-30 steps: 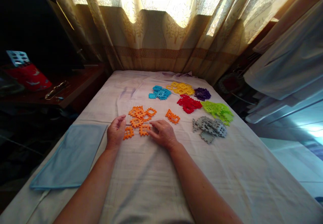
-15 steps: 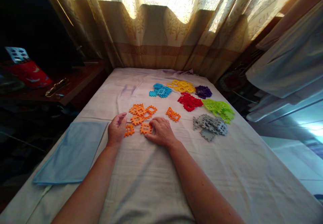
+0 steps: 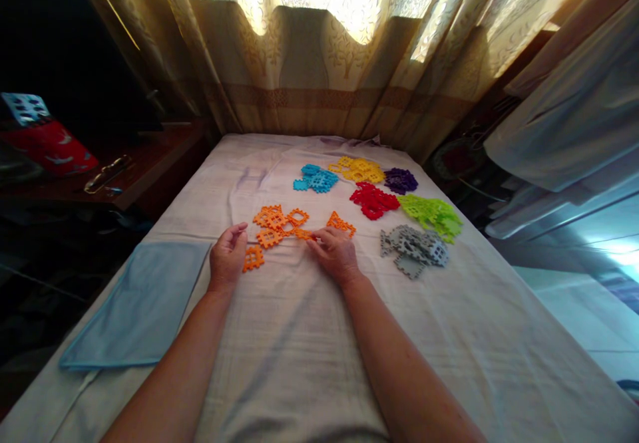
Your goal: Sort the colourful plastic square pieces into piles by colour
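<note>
Between the thumb and fingers of my right hand (image 3: 335,255) is an orange toothed building tile (image 3: 303,235), held by its right edge and seen nearly edge-on. My left hand (image 3: 227,258) rests on its side on the sheet, fingers loosely curled, thumb a little apart, with nothing visible in it. Close against its right side lies a square orange tile (image 3: 253,258) with a window-like cutout. Just beyond both hands is a loose cluster of orange tiles (image 3: 270,217). An orange triangular piece (image 3: 341,223) lies behind my right hand, which partly covers it.
Farther back sit piles of blue (image 3: 318,179), yellow (image 3: 360,169), purple (image 3: 401,180) and red pieces (image 3: 373,200). Green (image 3: 433,215) and grey pieces (image 3: 415,247) lie to the right. A folded light-blue cloth (image 3: 142,306) is at left on the white sheet (image 3: 279,363).
My right hand has moved away from me and slightly right, carrying the orange tile from the near side of the cluster. The tile has turned edge-on. My left hand stays nearly in place.
</note>
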`<state>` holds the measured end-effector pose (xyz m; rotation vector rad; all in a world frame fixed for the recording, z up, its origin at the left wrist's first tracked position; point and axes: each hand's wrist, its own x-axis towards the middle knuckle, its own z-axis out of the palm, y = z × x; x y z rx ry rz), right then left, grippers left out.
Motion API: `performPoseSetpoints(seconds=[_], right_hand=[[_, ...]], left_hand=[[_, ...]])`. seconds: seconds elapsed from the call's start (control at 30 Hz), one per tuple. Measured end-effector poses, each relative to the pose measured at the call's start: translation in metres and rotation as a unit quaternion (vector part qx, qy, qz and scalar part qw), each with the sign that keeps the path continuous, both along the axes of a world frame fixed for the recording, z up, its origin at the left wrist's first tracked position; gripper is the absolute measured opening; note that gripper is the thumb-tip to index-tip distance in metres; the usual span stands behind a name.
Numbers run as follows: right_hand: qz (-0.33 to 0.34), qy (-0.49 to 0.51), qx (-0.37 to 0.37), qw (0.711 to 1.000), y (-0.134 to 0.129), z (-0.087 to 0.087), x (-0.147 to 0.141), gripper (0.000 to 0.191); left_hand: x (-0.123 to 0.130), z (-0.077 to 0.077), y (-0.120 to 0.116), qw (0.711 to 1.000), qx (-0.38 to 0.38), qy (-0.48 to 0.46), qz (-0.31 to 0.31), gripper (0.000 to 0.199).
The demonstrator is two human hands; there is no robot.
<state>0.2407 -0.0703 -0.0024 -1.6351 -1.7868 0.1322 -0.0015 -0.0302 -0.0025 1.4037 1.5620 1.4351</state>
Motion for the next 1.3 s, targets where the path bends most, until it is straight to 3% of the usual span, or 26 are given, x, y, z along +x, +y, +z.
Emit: performPoseSetpoints(seconds=[0.07,0.17,0.3,0.37,0.53,0.7,0.93,1.03,1.2,1.3], right_hand=[[-0.021,0.019,0.019,0.999,0.0,0.001,0.002,0.021],[-0.11,0.063,0.058,0.99,0.001,0.003,0.013,0.029],[-0.264,0.142,0.072,0.951,0.004,0.001,0.043,0.04],[-0.308,0.169,0.056,0.935,0.005,-0.002,0.055,0.044],[-0.324,0.13,-0.019,0.937,0.006,-0.008,0.062,0.037],[-0.34,0.096,-0.042,0.935,0.006,-0.004,0.056,0.035],[-0.337,0.103,-0.038,0.935,0.005,-0.002,0.056,0.046],[-0.321,0.111,-0.016,0.94,0.005,-0.004,0.056,0.041],[-0.166,0.093,0.043,0.981,0.005,-0.003,0.024,0.031],[-0.037,0.037,0.005,0.999,-0.004,0.004,-0.015,0.029]], left_hand=[[0.0,0.0,0.0,1.0,0.0,-0.001,-0.005,0.034],[-0.001,0.0,0.0,1.0,-0.003,0.0,-0.006,0.035],[-0.001,0.0,0.0,1.0,-0.003,0.005,-0.008,0.035],[0.0,0.0,0.0,1.0,0.0,0.006,-0.007,0.034],[-0.001,-0.002,0.001,1.0,0.0,0.003,-0.008,0.036],[-0.003,-0.004,0.003,1.0,0.003,-0.014,0.005,0.037],[-0.012,-0.004,0.011,0.994,0.003,-0.09,0.059,0.038],[-0.017,-0.004,0.015,0.989,0.012,-0.123,0.085,0.034],[-0.019,-0.002,0.018,0.977,0.012,-0.195,0.088,0.028],[-0.018,0.0,0.017,0.97,0.016,-0.226,0.088,0.025]])
